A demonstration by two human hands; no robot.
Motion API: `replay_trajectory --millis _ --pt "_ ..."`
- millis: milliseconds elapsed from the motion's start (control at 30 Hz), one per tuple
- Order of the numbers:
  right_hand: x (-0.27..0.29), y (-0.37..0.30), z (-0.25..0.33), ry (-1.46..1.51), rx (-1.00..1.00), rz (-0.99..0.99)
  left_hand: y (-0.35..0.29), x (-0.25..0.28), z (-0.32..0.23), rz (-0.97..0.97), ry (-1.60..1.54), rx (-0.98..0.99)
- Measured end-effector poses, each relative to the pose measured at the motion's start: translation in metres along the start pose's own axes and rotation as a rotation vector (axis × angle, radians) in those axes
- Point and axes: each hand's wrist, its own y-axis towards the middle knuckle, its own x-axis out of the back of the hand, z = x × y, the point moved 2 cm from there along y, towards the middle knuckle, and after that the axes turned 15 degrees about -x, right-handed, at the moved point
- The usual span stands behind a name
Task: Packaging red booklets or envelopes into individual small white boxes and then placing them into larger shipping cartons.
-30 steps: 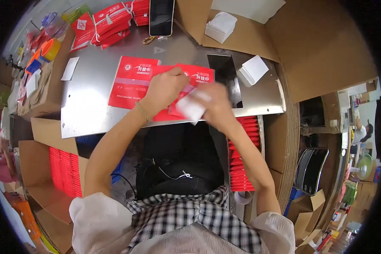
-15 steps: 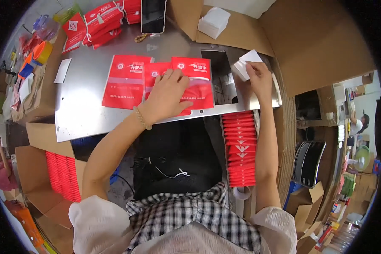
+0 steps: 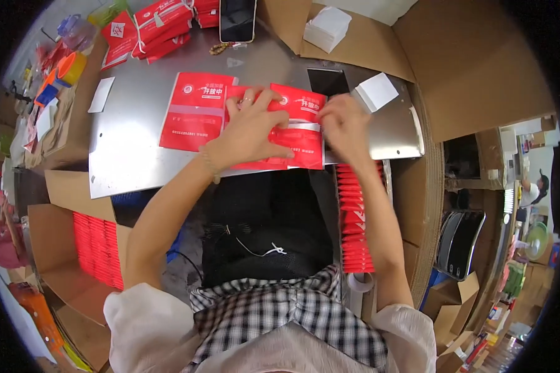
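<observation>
Red printed packets lie side by side and partly overlapped on the metal table. My left hand (image 3: pixel 255 124) rests over the middle packet (image 3: pixel 235 93), fingers apart and thumb reaching toward the right packet (image 3: pixel 305 149). A pale strip crosses this right packet. My right hand (image 3: pixel 346 124) is at the right packet's right edge, fingers curled and smeared by motion; whether anything is in them is hidden. Past that hand lies a stack of white cards (image 3: pixel 378 92). Another red packet (image 3: pixel 193 127) lies flat on the left.
Tied bundles of red packets (image 3: pixel 162 28) and a phone (image 3: pixel 238 22) lie at the back. A dark slot (image 3: pixel 328 81) opens in the metal table (image 3: pixel 127 155). Rows of red packets (image 3: pixel 353 217) stand below its front edge; more fill a cardboard box (image 3: pixel 50 230) at left.
My right hand has moved left from the white card stack to the right packet's edge. My left hand stays on the packets. The whole view has shifted slightly.
</observation>
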Motion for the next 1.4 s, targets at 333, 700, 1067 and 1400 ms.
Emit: replay_trajectory --millis 333,700,1067,1400 --pt "0.074 0.03 -0.084 0.163 -0.548 0.0 -0.007 -0.018 -0.02 -0.454 -0.042 0.11" --pt "0.059 0.036 -0.011 -0.67 0.167 -0.247 -0.015 -0.019 -0.01 -0.205 0.102 0.101" --pt "-0.036 -0.033 0.05 -0.233 0.504 0.201 -0.008 -0.013 0.005 -0.197 0.153 -0.092" --pt "-0.03 -0.001 0.037 -0.58 0.131 0.094 -0.012 -0.019 -0.031 -0.15 0.028 -0.195"
